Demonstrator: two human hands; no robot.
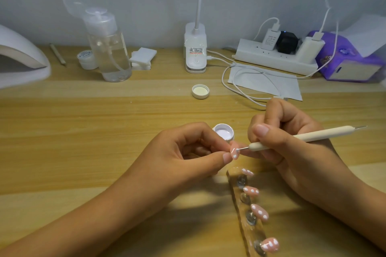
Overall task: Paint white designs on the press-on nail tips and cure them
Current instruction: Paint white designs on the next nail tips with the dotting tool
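We held the small pink press-on nail tip [235, 151] above the wooden desk [83, 123], pinched by its edges between the thumb and fingertips of our left hand [188, 149], just in front of the little open white pot of white gel [223, 131]. Our right hand [282, 142] gripped the cream-handled metal-tipped dotting tool [313, 135] like a pen, fingers curled round the shaft, and its fine point touched the upper part of the tip, where two white dots already showed. The two hands sat close together, apparently touching below the tip, which we judged the best way to keep the point steady. To dot well, we reckoned the tool should meet the surface lightly and lift straight off, so each dot stayed round and matched its neighbours in size and spacing; reloading from the pot before every dot would help, and our left fingers had to stay clear of the wet paint. Four more pink tips with white dots [251, 191] stood on the clear plastic holder strip [242, 225] near us on the desk, so this looked like the last one. The white curing lamp [20, 58] waited at the far left for the curing not yet done.
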